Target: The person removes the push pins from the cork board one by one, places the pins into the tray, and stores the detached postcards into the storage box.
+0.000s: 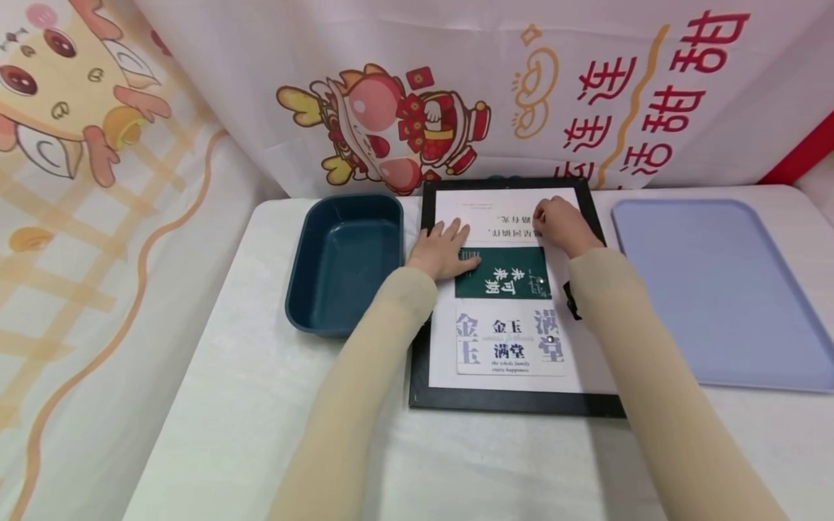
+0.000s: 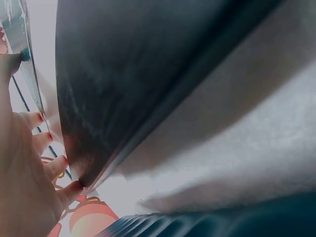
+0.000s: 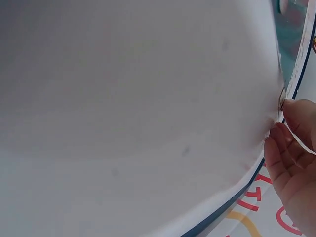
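A white board [image 1: 443, 347] with a black frame lies on the table, bearing three printed cards in a column. My left hand [image 1: 438, 252] rests at its left side, fingers spread, thumb on the green card [image 1: 478, 282]. My right hand [image 1: 564, 226] has curled fingers at the right edge of the far white card [image 1: 482, 217]. In the right wrist view its thumb and fingertips pinch a small pin-like thing [image 3: 282, 98] against the board, mostly hidden. Nearest the person lies a white card [image 1: 482, 362] with purple lettering. Small shiny dots sit near the right edges of the green and near cards.
Left of the board stands a deep teal bin [image 1: 345, 264]. To the right lies a flat pale blue tray [image 1: 717, 289]. A small black object [image 1: 572, 300] shows beside the right sleeve. Behind the table hangs a printed cloth [image 1: 508, 58].
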### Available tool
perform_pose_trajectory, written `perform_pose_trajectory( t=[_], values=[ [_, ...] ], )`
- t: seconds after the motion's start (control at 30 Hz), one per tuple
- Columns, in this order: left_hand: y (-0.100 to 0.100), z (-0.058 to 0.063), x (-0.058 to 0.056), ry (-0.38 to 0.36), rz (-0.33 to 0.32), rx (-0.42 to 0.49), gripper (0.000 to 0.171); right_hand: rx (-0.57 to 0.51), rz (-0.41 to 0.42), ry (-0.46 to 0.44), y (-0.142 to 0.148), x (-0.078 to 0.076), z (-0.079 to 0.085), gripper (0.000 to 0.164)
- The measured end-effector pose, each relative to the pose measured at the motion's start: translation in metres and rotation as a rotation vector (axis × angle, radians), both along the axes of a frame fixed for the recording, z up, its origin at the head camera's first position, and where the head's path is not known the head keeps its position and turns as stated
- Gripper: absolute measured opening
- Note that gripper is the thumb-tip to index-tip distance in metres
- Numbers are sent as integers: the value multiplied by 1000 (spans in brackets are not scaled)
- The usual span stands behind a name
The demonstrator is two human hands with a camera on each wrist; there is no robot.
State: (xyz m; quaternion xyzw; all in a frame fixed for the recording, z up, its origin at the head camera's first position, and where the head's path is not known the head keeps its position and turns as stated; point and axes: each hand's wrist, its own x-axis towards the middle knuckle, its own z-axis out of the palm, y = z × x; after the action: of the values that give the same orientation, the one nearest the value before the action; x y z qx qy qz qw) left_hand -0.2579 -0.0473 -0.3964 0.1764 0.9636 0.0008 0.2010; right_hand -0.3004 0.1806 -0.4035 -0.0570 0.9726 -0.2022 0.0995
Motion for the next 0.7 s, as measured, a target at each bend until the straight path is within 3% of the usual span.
perform_pose_trajectory(
  t=[0.2,0.5,0.7],
  values=[
    [-1,1,0,-5,4,11,77,-17,13,8,2,-2,1,20],
    [-1,2,-1,1,0,26,76,-146,-72,-43,12,0,-2,23],
    [-1,1,-1,-5,8,32,76,-119,-65,-31,8,-1,-1,21]
  ],
)
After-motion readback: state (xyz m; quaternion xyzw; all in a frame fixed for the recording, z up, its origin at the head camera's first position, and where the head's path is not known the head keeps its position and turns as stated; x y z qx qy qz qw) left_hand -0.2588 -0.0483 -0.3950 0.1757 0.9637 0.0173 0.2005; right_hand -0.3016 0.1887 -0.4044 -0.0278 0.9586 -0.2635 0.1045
